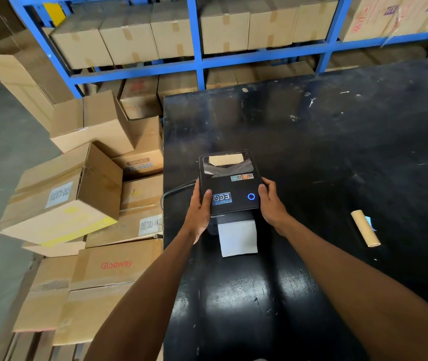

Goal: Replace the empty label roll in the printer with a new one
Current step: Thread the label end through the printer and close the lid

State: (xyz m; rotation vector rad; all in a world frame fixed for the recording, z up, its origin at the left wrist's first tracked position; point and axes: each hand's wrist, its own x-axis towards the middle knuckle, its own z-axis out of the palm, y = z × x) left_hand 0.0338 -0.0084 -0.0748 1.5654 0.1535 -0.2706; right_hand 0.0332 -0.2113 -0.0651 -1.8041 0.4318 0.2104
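While the printer (229,187) sits on the black desk (337,142), your left hand (200,209) and right hand (272,201) clasp its lid's sides, fingers (262,190) curled on it. White label paper (237,237) hangs from its front; the empty cardboard core (365,227) lies well apart at your right.

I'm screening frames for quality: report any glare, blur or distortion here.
Head view: glare streaks the glossy black table near the bottom edge; wide-angle distortion bends the blue shelving; the boxes on the left look smeared; the printer and both hands are sharp.
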